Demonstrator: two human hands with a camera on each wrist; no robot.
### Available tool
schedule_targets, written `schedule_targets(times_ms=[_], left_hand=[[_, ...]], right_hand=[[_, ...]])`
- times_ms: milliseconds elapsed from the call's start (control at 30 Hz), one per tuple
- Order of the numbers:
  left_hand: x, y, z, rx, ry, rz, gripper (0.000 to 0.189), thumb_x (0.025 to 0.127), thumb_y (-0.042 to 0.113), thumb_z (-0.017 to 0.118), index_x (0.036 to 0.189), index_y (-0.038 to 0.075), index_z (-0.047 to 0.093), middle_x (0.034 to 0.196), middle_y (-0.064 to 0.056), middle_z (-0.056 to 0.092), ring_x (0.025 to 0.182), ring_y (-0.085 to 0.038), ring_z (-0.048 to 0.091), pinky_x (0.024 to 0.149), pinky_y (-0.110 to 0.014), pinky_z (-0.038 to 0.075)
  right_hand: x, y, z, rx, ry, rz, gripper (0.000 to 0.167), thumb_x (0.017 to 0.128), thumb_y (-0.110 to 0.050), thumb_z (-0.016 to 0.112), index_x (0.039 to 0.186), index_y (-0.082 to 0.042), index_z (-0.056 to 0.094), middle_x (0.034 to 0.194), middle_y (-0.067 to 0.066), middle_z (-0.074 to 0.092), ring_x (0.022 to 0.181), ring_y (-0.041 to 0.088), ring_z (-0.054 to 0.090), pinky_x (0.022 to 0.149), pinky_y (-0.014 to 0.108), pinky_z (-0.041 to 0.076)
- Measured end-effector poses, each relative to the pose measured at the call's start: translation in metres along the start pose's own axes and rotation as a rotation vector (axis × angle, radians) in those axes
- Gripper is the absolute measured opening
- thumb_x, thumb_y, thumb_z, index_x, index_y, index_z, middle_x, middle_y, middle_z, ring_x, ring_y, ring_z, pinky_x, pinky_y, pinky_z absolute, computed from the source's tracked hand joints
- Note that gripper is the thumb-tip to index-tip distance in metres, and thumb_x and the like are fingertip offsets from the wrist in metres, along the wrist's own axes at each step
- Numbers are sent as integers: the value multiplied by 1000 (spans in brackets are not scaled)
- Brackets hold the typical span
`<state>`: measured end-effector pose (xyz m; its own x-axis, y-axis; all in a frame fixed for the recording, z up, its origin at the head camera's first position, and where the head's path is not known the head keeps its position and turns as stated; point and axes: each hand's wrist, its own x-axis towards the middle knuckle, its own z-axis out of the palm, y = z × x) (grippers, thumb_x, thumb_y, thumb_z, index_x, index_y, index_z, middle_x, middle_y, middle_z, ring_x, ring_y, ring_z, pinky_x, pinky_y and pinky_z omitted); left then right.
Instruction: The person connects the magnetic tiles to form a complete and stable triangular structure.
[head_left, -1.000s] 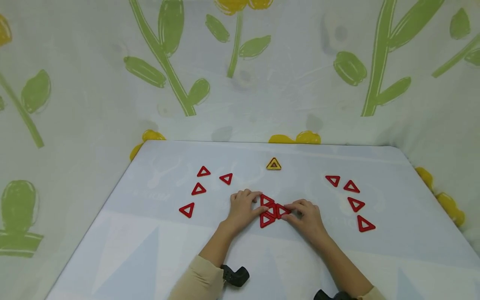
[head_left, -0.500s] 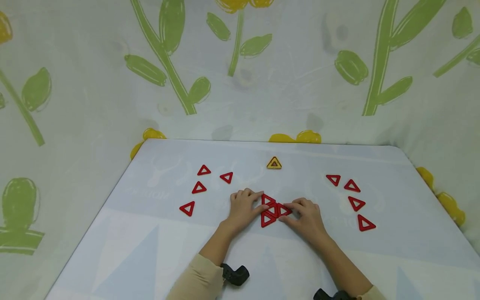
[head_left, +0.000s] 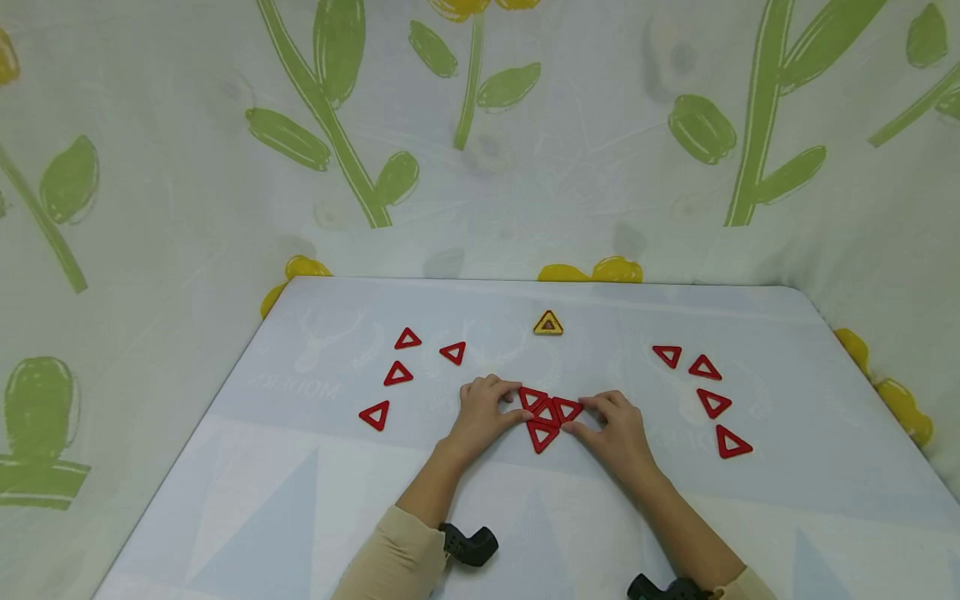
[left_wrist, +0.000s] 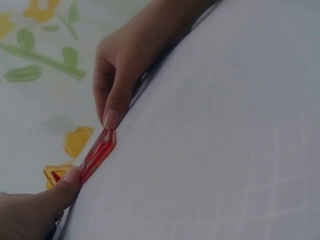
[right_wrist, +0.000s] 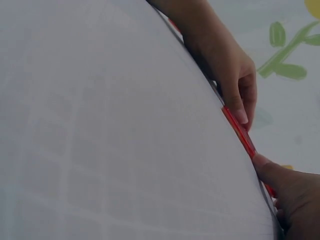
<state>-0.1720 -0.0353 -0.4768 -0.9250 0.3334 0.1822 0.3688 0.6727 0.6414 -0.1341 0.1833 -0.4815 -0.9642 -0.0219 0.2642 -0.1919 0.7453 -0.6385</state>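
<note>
Several red triangular frame tiles lie joined edge to edge as a flat cluster (head_left: pixel 557 412) on the table. My left hand (head_left: pixel 481 412) grips its left side, index finger at the upper-left tile and thumb lower down. From the right, my right hand (head_left: pixel 619 433) holds the cluster, index finger at the right tile's corner and thumb near the lower tile. In the left wrist view the left thumb presses on a red tile (left_wrist: pixel 97 152) seen nearly edge-on. The right wrist view shows the right thumb (right_wrist: pixel 270 170) on the tile edge.
Several loose red triangles (head_left: pixel 398 381) lie left of the hands, and several more red triangles (head_left: pixel 733 452) lie to the right. A yellow triangle (head_left: pixel 548 331) sits near the back edge of the white table (head_left: pixel 225 467). A flower-patterned curtain (head_left: pixel 570 183) hangs behind.
Both hands have turned the red cluster counterclockwise: its right tile has moved up and its lower tile now points down toward the person. Loose triangles have stayed in place.
</note>
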Motion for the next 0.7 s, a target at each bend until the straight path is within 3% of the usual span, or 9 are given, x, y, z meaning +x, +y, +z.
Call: schedule_targets(times_ms=[200, 467, 700], left_hand=[[-1, 3, 2, 8, 56, -17, 45, 75, 35, 78, 111, 10, 66, 86, 1, 56, 87, -17, 48, 84, -40, 30], [-2, 5, 4, 31, 107, 12, 42, 72, 32, 80, 104, 8, 68, 83, 1, 57, 84, -16, 49, 82, -39, 31], [-3, 3, 5, 38, 142, 39, 42, 70, 33, 81, 102, 8, 68, 82, 0, 58, 82, -16, 49, 81, -38, 32]], right_hand=[[1, -1, -1, 22, -15, 11, 44, 73, -22, 82, 110, -4, 69, 98, 7, 57, 85, 19, 52, 70, 29, 50], [2, 4, 0, 34, 3, -35, 42, 71, -18, 83, 109, -3, 70, 94, 6, 56, 81, 17, 49, 66, 24, 47], [3, 5, 2, 38, -13, 6, 43, 73, -20, 82, 110, -3, 69, 98, 6, 57, 85, 18, 51, 70, 27, 50]])
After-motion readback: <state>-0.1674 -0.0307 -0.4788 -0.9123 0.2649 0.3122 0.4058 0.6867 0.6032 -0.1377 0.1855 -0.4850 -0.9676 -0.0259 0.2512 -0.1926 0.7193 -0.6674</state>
